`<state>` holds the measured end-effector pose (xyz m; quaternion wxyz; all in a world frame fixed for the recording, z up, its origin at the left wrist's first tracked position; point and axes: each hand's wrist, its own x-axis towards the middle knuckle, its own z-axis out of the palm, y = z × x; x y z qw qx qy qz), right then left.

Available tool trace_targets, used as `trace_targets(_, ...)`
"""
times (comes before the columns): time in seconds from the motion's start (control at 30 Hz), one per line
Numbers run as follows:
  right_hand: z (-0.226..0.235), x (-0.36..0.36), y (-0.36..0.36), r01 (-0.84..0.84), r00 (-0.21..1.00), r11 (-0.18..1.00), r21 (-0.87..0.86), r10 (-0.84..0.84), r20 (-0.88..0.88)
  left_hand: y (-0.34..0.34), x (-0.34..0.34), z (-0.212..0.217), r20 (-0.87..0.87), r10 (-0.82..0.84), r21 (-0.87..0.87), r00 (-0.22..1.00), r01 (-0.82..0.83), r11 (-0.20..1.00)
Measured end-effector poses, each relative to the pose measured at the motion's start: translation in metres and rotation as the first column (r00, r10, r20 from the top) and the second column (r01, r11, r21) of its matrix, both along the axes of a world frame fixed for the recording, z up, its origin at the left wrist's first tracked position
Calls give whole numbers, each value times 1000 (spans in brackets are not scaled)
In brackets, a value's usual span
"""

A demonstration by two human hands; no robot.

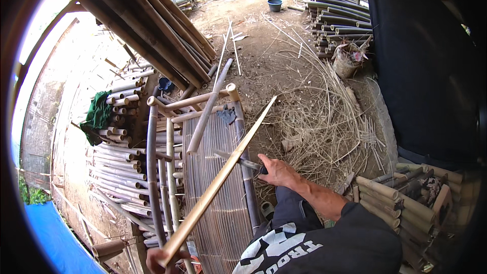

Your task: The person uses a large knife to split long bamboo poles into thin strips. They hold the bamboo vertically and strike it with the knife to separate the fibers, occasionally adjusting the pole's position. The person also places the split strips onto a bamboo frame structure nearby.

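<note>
A long split bamboo strip, pale on its upper face, slants across a bamboo bench with a slatted seat. My left hand grips its near end, at the lower edge of the view. With my right hand I hold a knife by its dark handle. The blade points left and crosses the strip around its middle, passing partly behind it. Whether the edge touches the strip I cannot tell. On the seat's far part lie a bamboo pole and a dark rag.
Bamboo shavings litter the ground right of the bench. Bamboo poles are stacked at left, far right and near right; thick ones lean far left. A full sack and dark bucket stand farther off.
</note>
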<state>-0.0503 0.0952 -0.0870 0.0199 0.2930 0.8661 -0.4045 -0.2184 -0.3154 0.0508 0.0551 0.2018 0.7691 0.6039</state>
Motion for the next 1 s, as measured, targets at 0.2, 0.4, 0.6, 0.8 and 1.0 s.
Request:
trace_targets(0.2,-11,63,-45,123,980,987,-102,-104,171,131,-12,42,-569,-252,-198,783,167,966)
trace_targets(0.4,-46,182,-89,482,876,747,-457,-419,239,264,4,96,-585,-279,206,761,472,857)
trace_targets(0.6,-88,322,-118,708,650,451,-544,-717,251,354,64,128,-565,-424,318,707,662,679)
trace_targets(0.8,-104,466,-156,851,369,200,-485,-885,283,392,119,143,-576,-100,403,811,389,828)
trace_targets(1.0,-148,592,-213,956,136,16,-294,-910,392,273,110,73,-330,308,456,892,-135,880)
